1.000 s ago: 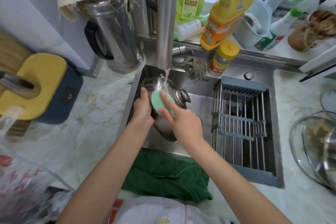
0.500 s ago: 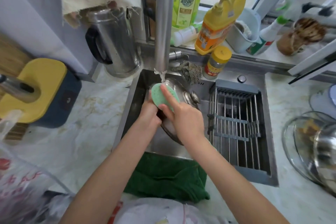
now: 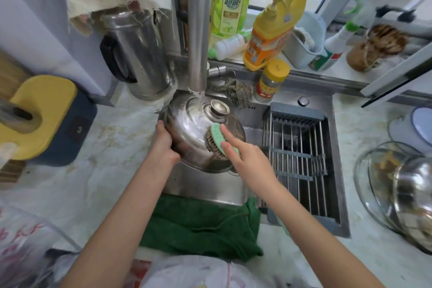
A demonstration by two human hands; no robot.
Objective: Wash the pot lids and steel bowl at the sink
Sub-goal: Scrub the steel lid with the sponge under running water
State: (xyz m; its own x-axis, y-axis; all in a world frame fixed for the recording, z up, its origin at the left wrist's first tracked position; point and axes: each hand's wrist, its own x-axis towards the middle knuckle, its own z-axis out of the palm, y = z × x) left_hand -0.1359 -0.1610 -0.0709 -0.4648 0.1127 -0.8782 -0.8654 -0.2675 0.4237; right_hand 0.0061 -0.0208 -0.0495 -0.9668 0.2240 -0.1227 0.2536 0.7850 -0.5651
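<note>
A steel pot lid (image 3: pixel 189 128) with a round knob is tilted over the sink (image 3: pixel 247 199), its domed top facing me under running water from the tap (image 3: pixel 198 30). My left hand (image 3: pixel 163 145) grips the lid's left rim. My right hand (image 3: pixel 247 159) holds a green brush (image 3: pixel 219 140) with brown bristles and presses it onto the lid's right side, index finger stretched along its back. At the right on the counter lie a glass lid (image 3: pixel 371 184) and a steel bowl (image 3: pixel 413 196).
A wire drying rack (image 3: pixel 297 161) fills the sink's right half. A green towel (image 3: pixel 198 229) hangs over the front edge. Behind stand a steel kettle (image 3: pixel 140 54), detergent bottles (image 3: pixel 275 25), a yellow-capped jar (image 3: pixel 272 79) and a scouring pad (image 3: pixel 238 93). A yellow and navy box (image 3: pixel 46 114) sits left.
The lid has been turned and lifted so its domed top and knob face me. The brush has moved from the lid's upper edge down to its right side.
</note>
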